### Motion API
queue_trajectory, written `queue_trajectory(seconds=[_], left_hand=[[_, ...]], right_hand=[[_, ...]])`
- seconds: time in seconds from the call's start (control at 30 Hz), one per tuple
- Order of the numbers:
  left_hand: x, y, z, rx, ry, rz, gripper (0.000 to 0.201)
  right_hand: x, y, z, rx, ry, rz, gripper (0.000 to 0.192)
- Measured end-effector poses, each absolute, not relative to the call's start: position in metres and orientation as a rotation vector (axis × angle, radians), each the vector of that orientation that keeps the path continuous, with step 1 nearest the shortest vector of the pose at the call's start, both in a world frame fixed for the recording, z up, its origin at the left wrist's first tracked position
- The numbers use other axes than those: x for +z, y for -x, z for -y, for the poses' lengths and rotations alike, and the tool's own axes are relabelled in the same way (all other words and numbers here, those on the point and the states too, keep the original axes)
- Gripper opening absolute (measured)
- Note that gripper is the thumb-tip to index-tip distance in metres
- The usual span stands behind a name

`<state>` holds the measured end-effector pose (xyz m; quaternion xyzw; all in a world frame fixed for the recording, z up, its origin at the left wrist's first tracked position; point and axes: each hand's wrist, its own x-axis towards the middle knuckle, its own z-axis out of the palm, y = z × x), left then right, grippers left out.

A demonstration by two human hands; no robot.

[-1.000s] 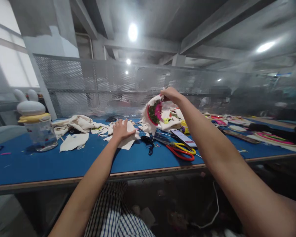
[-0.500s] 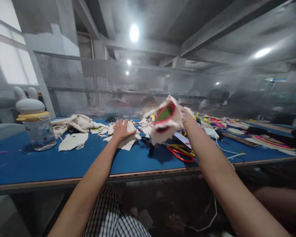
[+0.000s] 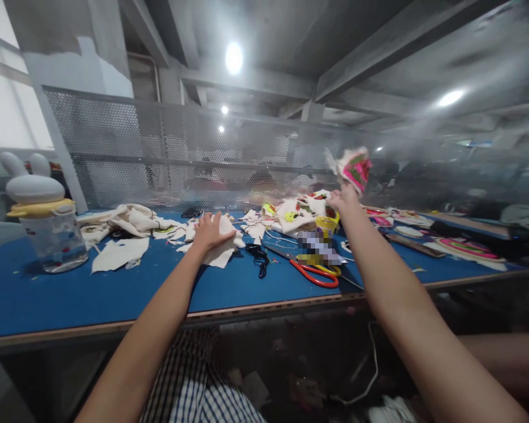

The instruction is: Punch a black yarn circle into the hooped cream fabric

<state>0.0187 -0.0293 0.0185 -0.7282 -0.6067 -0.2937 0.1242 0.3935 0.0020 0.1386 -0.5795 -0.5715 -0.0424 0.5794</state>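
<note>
My left hand (image 3: 208,234) lies on a stack of off-white cloth pieces (image 3: 224,254), its fingers spread across the top. Raised above the back right of the table, my right hand (image 3: 346,198) has a small fuzzy-edged piece of cloth (image 3: 357,169) with a pink, red and green pattern. That cloth stands up over the fingers and is smeared by motion, so the exact grip is hard to see. Below the raised hand is a heap of patterned white cloth pieces (image 3: 293,216). Red-handled scissors (image 3: 315,281) and a tangle of black cord (image 3: 258,258) lie between my arms.
A clear bottle with a rabbit-eared lid (image 3: 48,235) stands at the left of the blue table (image 3: 127,299). Crumpled white cloth (image 3: 134,218) lies behind. A yellow cup (image 3: 326,227) sits near the heap. A perforated metal screen (image 3: 194,153) runs along the back.
My right hand has swung up and to the right with the patterned cloth, uncovering the heap and yellow cup. The left hand stays on the cloth stack. The view has shifted slightly right.
</note>
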Motion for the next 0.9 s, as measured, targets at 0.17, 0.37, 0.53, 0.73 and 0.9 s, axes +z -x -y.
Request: queue_trajectory(seconds=[0.17,0.37,0.53,0.73,0.9], left_hand=[[0.016,-0.019,0.027,-0.823,2.13,1.753,0.081],[0.014,-0.019,0.031,-0.835,2.07,1.636,0.075],[0.014,-0.02,0.03,-0.89,2.1,1.609,0.074],[0.011,-0.022,0.024,-0.93,2.164,1.535,0.069],[0.009,-0.02,0.02,-0.985,2.23,1.46,0.068]], right_hand=[[0.096,-0.328,0.001,0.616,1.101,1.1,0.021],[0.053,-0.194,0.005,0.917,1.016,1.55,0.023],[0.024,-0.158,0.009,0.824,1.026,1.597,0.036],[0.025,-0.17,0.012,0.509,1.18,1.757,0.036],[0.033,-0.168,0.023,-0.109,1.395,2.021,0.031]])
